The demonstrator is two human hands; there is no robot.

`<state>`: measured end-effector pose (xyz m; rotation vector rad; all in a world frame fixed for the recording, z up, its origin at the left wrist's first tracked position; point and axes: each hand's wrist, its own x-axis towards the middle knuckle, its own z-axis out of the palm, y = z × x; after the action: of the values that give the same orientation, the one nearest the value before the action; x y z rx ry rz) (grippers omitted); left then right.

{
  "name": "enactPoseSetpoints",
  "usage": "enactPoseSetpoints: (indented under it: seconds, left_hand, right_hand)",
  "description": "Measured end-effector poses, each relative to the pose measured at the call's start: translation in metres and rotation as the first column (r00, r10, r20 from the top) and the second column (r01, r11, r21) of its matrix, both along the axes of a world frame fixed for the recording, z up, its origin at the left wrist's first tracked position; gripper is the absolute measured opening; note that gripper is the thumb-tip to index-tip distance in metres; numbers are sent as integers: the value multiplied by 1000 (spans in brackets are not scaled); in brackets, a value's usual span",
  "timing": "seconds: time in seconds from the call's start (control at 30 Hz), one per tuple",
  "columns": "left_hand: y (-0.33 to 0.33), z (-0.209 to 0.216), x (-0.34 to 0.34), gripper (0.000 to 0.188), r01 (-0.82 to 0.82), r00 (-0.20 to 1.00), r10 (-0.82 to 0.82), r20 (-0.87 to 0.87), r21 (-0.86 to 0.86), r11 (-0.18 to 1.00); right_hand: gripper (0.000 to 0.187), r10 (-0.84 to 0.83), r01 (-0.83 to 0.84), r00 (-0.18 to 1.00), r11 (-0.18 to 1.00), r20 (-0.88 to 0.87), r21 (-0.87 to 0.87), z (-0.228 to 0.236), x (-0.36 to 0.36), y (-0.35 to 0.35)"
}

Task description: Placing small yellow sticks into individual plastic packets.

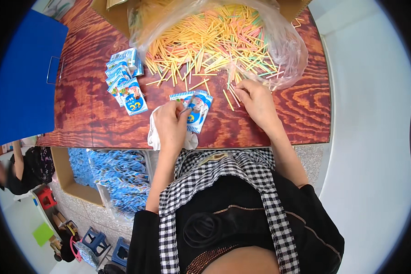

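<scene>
My left hand is closed at the near edge of the table, its fingertips gripping a small blue-and-white packet. Beneath it another packet of the same kind partly shows, and a white cloth lies under the hand. Farther right, my right hand has thumb and forefinger drawn together at a few thin coloured sticks on the tabletop. A big heap of these yellow, pink and green sticks spills from a clear plastic bag at the far side.
An overlapping stack of packets lies left on the wood-grain table. A cardboard box stands behind the bag. A blue panel borders the left side. Below the table, a bag of blue packets sits beside a carton.
</scene>
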<state>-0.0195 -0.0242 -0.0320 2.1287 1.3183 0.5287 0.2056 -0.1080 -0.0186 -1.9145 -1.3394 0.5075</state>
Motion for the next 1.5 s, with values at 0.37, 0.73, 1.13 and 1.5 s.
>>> enactPoseSetpoints:
  seconds: [0.37, 0.73, 1.13, 1.5]
  left_hand:
    - [7, 5, -4, 7, 167, 986, -167, -23, 269, 949]
    - [30, 7, -14, 6, 107, 963, -86, 256, -69, 992]
    - [21, 11, -11, 13, 177, 971, -205, 126, 205, 963]
    - [15, 3, -36, 13, -59, 737, 336, 587, -440, 896]
  right_hand:
    - [24, 239, -250, 967, 957, 87, 148, -10, -53, 49]
    - [8, 242, -270, 833, 963, -497, 17, -18, -50, 64]
    - [11, 261, -249, 965, 939, -21, 235, -14, -57, 48]
    - [59, 433, -449, 837, 893, 334, -32, 2, -51, 19]
